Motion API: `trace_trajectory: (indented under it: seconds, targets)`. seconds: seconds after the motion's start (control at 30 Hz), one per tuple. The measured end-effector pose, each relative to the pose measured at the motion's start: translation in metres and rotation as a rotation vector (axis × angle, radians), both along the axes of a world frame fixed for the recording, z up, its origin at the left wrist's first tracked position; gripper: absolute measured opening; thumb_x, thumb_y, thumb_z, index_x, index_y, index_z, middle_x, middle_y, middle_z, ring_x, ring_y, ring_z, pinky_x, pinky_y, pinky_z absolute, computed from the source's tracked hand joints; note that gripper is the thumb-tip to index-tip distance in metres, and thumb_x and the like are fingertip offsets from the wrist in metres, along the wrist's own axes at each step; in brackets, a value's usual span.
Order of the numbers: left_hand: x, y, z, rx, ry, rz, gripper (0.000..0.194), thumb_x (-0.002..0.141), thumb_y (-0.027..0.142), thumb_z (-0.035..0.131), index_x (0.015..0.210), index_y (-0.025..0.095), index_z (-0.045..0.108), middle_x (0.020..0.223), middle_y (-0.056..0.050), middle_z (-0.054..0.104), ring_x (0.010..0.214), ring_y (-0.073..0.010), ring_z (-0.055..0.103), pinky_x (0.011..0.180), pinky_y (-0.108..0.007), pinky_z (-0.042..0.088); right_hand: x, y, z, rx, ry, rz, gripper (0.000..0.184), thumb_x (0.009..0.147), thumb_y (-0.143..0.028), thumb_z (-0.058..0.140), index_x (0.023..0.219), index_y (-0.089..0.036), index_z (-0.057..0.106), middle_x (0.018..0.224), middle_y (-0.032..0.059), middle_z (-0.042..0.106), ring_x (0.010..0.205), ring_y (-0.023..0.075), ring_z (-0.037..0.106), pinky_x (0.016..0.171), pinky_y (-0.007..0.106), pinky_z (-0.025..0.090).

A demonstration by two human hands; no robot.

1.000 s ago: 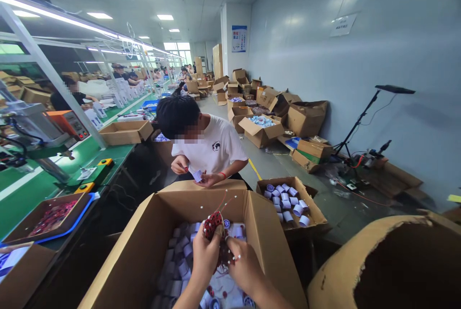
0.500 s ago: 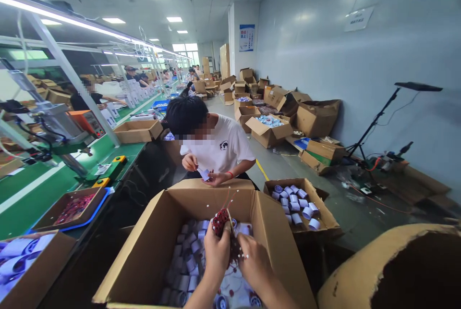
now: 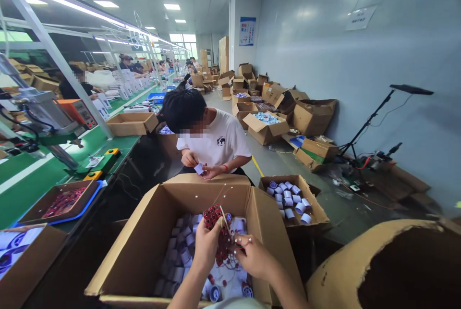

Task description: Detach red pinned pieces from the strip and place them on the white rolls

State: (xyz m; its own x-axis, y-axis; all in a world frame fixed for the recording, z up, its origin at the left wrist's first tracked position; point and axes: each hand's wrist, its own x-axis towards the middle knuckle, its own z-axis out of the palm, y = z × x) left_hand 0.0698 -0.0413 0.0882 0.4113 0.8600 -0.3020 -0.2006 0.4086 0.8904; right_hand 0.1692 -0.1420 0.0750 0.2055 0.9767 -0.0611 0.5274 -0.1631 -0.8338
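My left hand (image 3: 208, 244) is closed around the edge of a panel of small red round circuit boards (image 3: 224, 247), thumb on top. Thin wires with white connectors (image 3: 222, 198) stick out from the panel's far end and right side. At the panel's right edge, my right hand (image 3: 254, 255) has its fingers bent together on some wires; the fingertips are partly hidden. Both hands are above an open cardboard box (image 3: 126, 251). Inside lie many white cylindrical housings (image 3: 185, 255) and a few loose red discs (image 3: 211, 279).
Across the box a co-worker in a white shirt (image 3: 230, 138) holds a white housing (image 3: 199, 168). A smaller box of housings (image 3: 320, 213) stands at the right. To the left are a workbench with a press (image 3: 46, 112) and a tray of red parts (image 3: 68, 203). A torn carton (image 3: 334, 265) is near right.
The red panel has turned so more of its face shows. My right hand has shifted slightly right, away from my left. The whole view has swung a little.
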Motion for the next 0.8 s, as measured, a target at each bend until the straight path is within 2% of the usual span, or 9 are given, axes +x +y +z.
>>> trace_trajectory:
  seconds: [0.13, 0.3, 0.5, 0.63, 0.8]
  targets:
    - [0.003, -0.001, 0.0, 0.044, 0.034, 0.048, 0.05, 0.047, 0.047, 0.083, 0.077, 0.014, 0.061, 0.064, -0.002, 0.067, 0.054, -0.0131, 0.057, 0.052, -0.023, 0.045, -0.006, 0.002, -0.012, 0.015, -0.124, -0.059, 0.016, 0.078, -0.012, 0.046, 0.072, -0.017, 0.06, 0.075, 0.006, 0.067, 0.073, 0.0164, 0.059, 0.065, 0.024, 0.038]
    - [0.006, -0.001, -0.001, 0.133, 0.111, 0.098, 0.042, 0.05, 0.045, 0.079, 0.072, 0.014, 0.061, 0.061, -0.001, 0.065, 0.054, -0.0129, 0.055, 0.053, -0.023, 0.044, -0.014, 0.006, -0.017, -0.071, -0.365, -0.107, 0.016, 0.079, -0.015, 0.047, 0.079, -0.016, 0.063, 0.083, 0.0101, 0.07, 0.083, 0.0205, 0.063, 0.069, 0.026, 0.038]
    - [0.001, 0.008, -0.005, 0.192, 0.289, 0.007, 0.044, 0.048, 0.048, 0.076, 0.074, 0.015, 0.062, 0.059, 0.0, 0.064, 0.055, -0.0166, 0.056, 0.052, -0.025, 0.042, -0.007, 0.005, -0.003, -0.221, -0.365, -0.068, 0.023, 0.083, -0.02, 0.045, 0.091, -0.018, 0.067, 0.092, 0.0085, 0.074, 0.087, 0.0189, 0.067, 0.064, 0.024, 0.037]
    - [-0.007, 0.019, -0.015, 0.235, 0.416, -0.083, 0.04, 0.047, 0.044, 0.075, 0.074, 0.016, 0.063, 0.06, -0.002, 0.066, 0.057, -0.0192, 0.058, 0.051, -0.026, 0.043, 0.004, -0.006, 0.0, -0.363, -0.426, -0.089, 0.028, 0.084, -0.033, 0.047, 0.085, -0.02, 0.072, 0.09, 0.0095, 0.075, 0.085, 0.0217, 0.069, 0.06, 0.026, 0.039]
    - [-0.015, 0.024, -0.024, 0.187, 0.483, -0.134, 0.035, 0.05, 0.039, 0.071, 0.075, 0.017, 0.063, 0.06, -0.001, 0.065, 0.055, -0.0177, 0.057, 0.05, -0.026, 0.043, 0.022, -0.031, -0.002, -0.533, -0.537, -0.096, 0.025, 0.081, -0.027, 0.053, 0.087, -0.018, 0.075, 0.094, 0.0148, 0.074, 0.091, 0.0277, 0.069, 0.069, 0.031, 0.044]
